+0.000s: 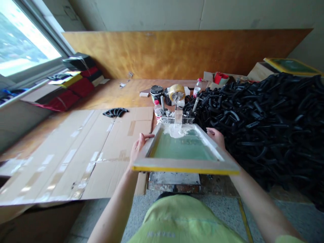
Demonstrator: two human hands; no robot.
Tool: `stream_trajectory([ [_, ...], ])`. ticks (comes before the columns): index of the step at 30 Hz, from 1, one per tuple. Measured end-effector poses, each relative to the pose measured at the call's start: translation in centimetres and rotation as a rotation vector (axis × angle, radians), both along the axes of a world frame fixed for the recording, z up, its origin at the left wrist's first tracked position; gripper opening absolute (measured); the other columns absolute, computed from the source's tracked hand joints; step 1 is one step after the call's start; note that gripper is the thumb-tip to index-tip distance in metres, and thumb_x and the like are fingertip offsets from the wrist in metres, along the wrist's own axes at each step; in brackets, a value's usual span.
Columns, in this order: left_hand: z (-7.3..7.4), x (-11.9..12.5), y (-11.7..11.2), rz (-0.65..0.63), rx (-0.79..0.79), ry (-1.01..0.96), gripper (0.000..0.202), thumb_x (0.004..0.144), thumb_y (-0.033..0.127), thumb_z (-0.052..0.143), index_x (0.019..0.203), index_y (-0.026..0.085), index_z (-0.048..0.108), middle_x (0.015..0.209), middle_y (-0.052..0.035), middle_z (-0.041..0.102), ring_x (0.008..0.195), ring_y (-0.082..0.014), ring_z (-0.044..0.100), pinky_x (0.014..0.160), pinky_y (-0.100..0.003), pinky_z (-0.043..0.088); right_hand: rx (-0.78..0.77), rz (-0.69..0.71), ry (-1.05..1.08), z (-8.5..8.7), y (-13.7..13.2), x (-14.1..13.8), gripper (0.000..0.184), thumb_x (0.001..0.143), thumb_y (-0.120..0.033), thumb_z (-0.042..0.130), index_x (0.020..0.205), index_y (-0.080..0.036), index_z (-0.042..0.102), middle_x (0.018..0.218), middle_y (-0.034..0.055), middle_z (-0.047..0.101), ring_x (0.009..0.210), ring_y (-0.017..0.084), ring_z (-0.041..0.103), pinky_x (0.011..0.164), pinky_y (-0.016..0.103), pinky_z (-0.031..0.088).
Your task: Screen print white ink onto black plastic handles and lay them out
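Observation:
A screen printing frame point(186, 164) with green mesh point(182, 148) is tilted in front of me, its yellow front edge facing me. White paste point(181, 131) lies at the mesh's far end, around an upright pale squeegee point(178, 118). My left hand point(138, 146) is closed at the frame's left side, a finger against its edge; part of the hand is hidden. My right hand point(216, 136) has curled fingers close by the right side; what they hold, if anything, does not show. Below the frame is a metal plate point(174, 178).
A large heap of black curved plastic parts point(263, 125) fills the right side. Several similar pieces point(115, 112) lie on flattened cardboard point(101, 148) at left. Behind the frame stand a clamp point(167, 118), a tub point(156, 92), a tape roll point(177, 92) and bottles point(157, 109).

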State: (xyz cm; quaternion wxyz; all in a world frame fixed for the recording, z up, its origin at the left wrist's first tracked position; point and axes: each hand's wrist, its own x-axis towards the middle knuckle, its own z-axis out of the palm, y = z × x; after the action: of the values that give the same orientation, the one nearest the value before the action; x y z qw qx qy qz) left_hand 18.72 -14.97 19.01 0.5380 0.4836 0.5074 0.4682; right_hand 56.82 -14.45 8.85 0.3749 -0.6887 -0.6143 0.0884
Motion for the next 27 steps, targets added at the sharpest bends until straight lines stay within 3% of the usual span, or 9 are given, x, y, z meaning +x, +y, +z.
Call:
stream_trajectory([
  [2, -3.3, -1.0, -1.7, -0.063, -0.160, 0.048, 0.061, 0.079, 0.067, 0.055, 0.104, 0.013, 0.069, 0.063, -0.0011, 0.063, 0.050, -0.0110, 0.052, 0.045, -0.021, 0.037, 0.065, 0.024, 0.019, 1.9, 1.6, -0.9, 0.039, 0.088, -0.028, 0.049, 0.124, -0.019, 0.061, 0.118, 0.0117, 0.065, 0.095, 0.024, 0.064, 0.088, 0.043, 0.053],
  [5, -8.5, -1.6, -3.1, -0.104, -0.228, 0.069, 0.071, 0.072, 0.059, 0.068, 0.128, 0.016, 0.058, 0.070, -0.0001, 0.066, 0.057, -0.0135, 0.057, 0.050, -0.021, 0.042, 0.161, 0.182, -0.104, 4.2, 4.5, -5.7, 0.055, 0.081, -0.023, 0.062, 0.135, -0.022, 0.052, 0.138, 0.0118, 0.050, 0.116, 0.025, 0.055, 0.099, 0.042, 0.046],
  [7, -11.2, -1.5, -3.2, -0.086, -0.209, 0.101, 0.081, 0.072, 0.055, 0.069, 0.141, 0.019, 0.046, 0.073, 0.0002, 0.067, 0.062, -0.0149, 0.060, 0.055, -0.023, 0.045, 0.126, 0.268, -0.259, 5.1, 6.2, -9.2, 0.057, 0.078, -0.018, 0.066, 0.134, -0.019, 0.051, 0.136, 0.0131, 0.050, 0.122, 0.026, 0.049, 0.102, 0.041, 0.043],
  [9, -12.8, -1.3, -3.0, -0.062, -0.203, 0.137, 0.081, 0.073, 0.055, 0.068, 0.143, 0.021, 0.044, 0.073, 0.0003, 0.066, 0.063, -0.0154, 0.061, 0.056, -0.023, 0.046, -0.002, 0.318, -0.391, 5.3, 7.3, -11.4, 0.043, 0.079, -0.016, 0.066, 0.122, -0.016, 0.059, 0.120, 0.0129, 0.060, 0.114, 0.026, 0.053, 0.095, 0.037, 0.045],
  [13, -14.1, -1.4, -2.5, -0.077, -0.236, 0.155, 0.076, 0.073, 0.057, 0.066, 0.138, 0.020, 0.050, 0.075, -0.0007, 0.067, 0.063, -0.0155, 0.062, 0.054, -0.023, 0.045, -0.238, 0.330, -0.528, 4.6, 7.7, -11.8, 0.015, 0.085, -0.026, 0.062, 0.096, -0.016, 0.064, 0.096, 0.0097, 0.068, 0.093, 0.023, 0.060, 0.080, 0.030, 0.045],
  [16, -14.5, -1.6, -2.5, -0.091, -0.247, 0.140, 0.074, 0.075, 0.058, 0.065, 0.137, 0.020, 0.050, 0.080, -0.0016, 0.068, 0.064, -0.0146, 0.062, 0.054, -0.022, 0.045, -0.253, 0.219, -0.579, 3.8, 7.0, -11.3, 0.014, 0.086, -0.027, 0.060, 0.094, -0.016, 0.063, 0.097, 0.0112, 0.068, 0.094, 0.023, 0.059, 0.079, 0.029, 0.042],
  [19, -14.7, -1.6, -2.5, -0.099, -0.246, 0.114, 0.072, 0.077, 0.057, 0.064, 0.137, 0.021, 0.049, 0.084, -0.0021, 0.069, 0.069, -0.0148, 0.063, 0.059, -0.023, 0.047, -0.234, 0.191, -0.601, 2.8, 5.5, -12.0, 0.011, 0.086, -0.017, 0.054, 0.093, -0.015, 0.062, 0.096, 0.0119, 0.067, 0.094, 0.023, 0.057, 0.079, 0.030, 0.040],
  [23, -14.6, -1.5, -2.5, -0.109, -0.255, 0.103, 0.074, 0.077, 0.058, 0.064, 0.138, 0.019, 0.049, 0.083, -0.0028, 0.069, 0.069, -0.0153, 0.062, 0.060, -0.023, 0.047, -0.135, 0.472, -0.603, 1.9, 2.0, -13.1, 0.017, 0.084, -0.008, 0.048, 0.088, -0.015, 0.063, 0.088, 0.0101, 0.065, 0.091, 0.022, 0.055, 0.075, 0.030, 0.040],
  [27, -14.3, -1.5, -2.6, -0.099, -0.240, 0.139, 0.071, 0.078, 0.057, 0.062, 0.137, 0.018, 0.050, 0.083, -0.0034, 0.069, 0.070, -0.0156, 0.063, 0.061, -0.023, 0.047, -0.034, 0.782, -0.541, 2.5, -0.2, -12.0, 0.019, 0.081, -0.006, 0.049, 0.086, -0.016, 0.064, 0.086, 0.0075, 0.064, 0.089, 0.020, 0.054, 0.073, 0.029, 0.041],
])
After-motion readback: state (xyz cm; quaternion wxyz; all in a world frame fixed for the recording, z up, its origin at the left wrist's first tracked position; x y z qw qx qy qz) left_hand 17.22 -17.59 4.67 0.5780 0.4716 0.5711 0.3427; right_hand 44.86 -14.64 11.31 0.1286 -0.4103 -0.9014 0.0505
